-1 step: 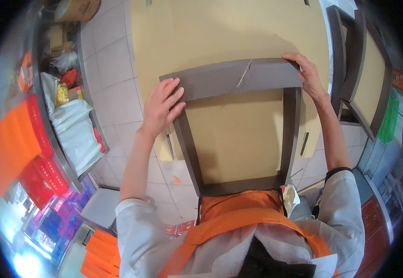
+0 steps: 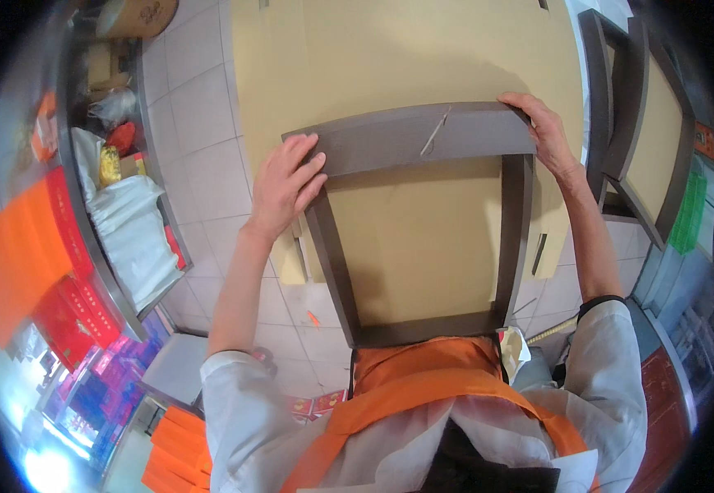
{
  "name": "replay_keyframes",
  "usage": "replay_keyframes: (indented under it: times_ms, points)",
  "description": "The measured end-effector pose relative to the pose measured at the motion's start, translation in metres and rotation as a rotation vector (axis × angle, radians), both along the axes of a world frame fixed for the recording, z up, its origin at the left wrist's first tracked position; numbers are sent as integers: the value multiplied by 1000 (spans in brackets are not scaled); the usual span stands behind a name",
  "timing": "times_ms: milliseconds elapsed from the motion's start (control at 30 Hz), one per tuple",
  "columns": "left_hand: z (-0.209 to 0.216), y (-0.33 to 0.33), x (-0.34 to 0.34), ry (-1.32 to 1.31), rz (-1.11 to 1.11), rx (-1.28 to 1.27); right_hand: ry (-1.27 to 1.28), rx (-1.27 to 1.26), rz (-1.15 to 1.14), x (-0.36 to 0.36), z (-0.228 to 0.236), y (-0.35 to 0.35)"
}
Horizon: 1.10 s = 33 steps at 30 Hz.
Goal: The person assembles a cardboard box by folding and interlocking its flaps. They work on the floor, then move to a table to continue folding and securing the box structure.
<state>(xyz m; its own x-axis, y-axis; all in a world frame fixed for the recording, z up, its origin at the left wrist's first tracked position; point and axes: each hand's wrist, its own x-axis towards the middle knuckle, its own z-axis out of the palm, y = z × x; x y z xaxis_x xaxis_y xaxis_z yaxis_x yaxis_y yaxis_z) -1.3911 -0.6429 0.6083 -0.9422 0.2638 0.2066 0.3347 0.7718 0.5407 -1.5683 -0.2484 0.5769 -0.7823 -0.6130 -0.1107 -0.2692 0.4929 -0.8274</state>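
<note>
A dark grey-brown rectangular box frame (image 2: pixel 406 140) with a tan panel inside it leans between my body and the tan work surface (image 2: pixel 406 57). Its broad far side bows slightly and carries a thin, pale stick-like strip or split (image 2: pixel 435 131). Around the far left corner, my left hand (image 2: pixel 283 185) grips with fingers bent over the edge. My right hand (image 2: pixel 548 135) holds the far right corner, its fingertips on the top edge and the thumb side hidden. The near side of the frame rests against my orange apron (image 2: pixel 431 370).
More dark frames with tan panels (image 2: pixel 653 123) stand at the right, near a green mesh item (image 2: pixel 690 209). A shelf at the left holds white bags (image 2: pixel 135 238) and boxes. Lower left are a grey stool (image 2: pixel 178 366) and orange cloth (image 2: pixel 178 452). Pale floor tiles (image 2: pixel 201 111) show between.
</note>
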Motion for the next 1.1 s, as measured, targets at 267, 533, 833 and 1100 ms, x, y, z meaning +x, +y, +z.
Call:
replay_keyframes:
  times_ms: [267,533,833,1100]
  points:
    - [14,26,-62,-485,-28,-38,140,404,434,-8,64,-9]
    - [11,35,-77,-579,-105,-297,127,511,568,-21,49,-61]
    - [-28,39,-61,-227,91,-428,462,512,346,-3,18,-59]
    - [2,3,-55,-515,179,-485,332,665,239,-15,18,-43]
